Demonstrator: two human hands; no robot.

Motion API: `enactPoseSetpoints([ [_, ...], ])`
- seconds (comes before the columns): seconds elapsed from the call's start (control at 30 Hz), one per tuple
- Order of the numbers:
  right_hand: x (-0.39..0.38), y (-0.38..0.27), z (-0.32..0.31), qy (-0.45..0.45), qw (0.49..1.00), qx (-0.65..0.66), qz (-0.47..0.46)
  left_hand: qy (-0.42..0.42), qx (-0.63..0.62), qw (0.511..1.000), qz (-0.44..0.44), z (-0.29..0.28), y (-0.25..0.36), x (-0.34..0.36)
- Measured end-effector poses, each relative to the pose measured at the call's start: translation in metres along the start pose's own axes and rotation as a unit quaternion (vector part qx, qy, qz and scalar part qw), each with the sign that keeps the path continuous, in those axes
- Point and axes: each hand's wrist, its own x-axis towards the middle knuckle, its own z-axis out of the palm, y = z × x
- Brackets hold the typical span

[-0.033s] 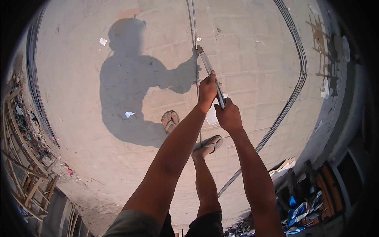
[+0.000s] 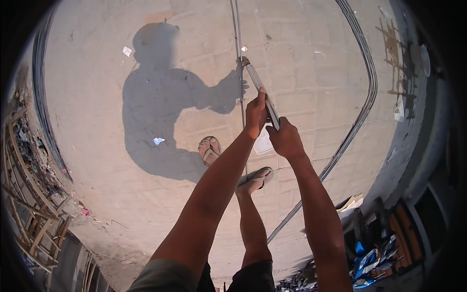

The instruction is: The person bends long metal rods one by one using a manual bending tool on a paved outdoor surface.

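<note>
Both my hands grip a long grey metal pipe (image 2: 258,85) that slants away from me. My left hand (image 2: 255,114) holds it higher up, and my right hand (image 2: 284,138) closes on its near end. The pipe's far tip meets a pair of thin steel rods (image 2: 237,29) lying straight along the concrete floor (image 2: 301,63). My sandalled feet (image 2: 210,150) stand by the rods, one on each side. My shadow falls on the floor to the left.
A bundle of long bent steel rods (image 2: 364,97) curves along the right. Paper scraps (image 2: 127,50) dot the floor. Wooden frames (image 2: 29,204) and rubble line the left edge. Blue items (image 2: 372,260) and boards lie at the lower right.
</note>
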Motion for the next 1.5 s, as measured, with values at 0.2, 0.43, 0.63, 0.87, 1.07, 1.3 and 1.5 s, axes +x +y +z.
enactPoseSetpoints([
  [0.2,-0.025,-0.059,-0.093,0.095,0.983,-0.154,0.029,-0.007,0.262,0.965,0.018,-0.083,-0.108,-0.076],
  [0.43,-0.142,0.01,-0.065,0.066,0.87,0.45,0.192,0.033,0.485,0.874,-0.014,-0.195,-0.148,-0.157],
  [0.63,-0.18,0.049,0.005,-0.06,0.676,0.666,0.31,0.115,0.622,0.774,0.027,-0.294,-0.021,-0.152],
  [0.87,-0.214,0.153,0.018,-0.099,0.547,0.725,0.407,0.134,0.682,0.707,0.13,-0.106,0.048,-0.093],
  [1.07,-0.163,0.213,-0.05,-0.116,0.519,0.749,0.396,0.03,0.69,0.682,0.24,0.149,0.012,0.038],
  [1.3,-0.126,0.274,-0.096,-0.087,0.434,0.808,0.389,-0.166,0.734,0.514,0.411,0.497,-0.072,0.147],
  [1.5,-0.124,0.305,-0.107,-0.054,0.474,0.812,0.337,-0.163,0.829,0.253,0.471,0.603,-0.133,0.22],
])
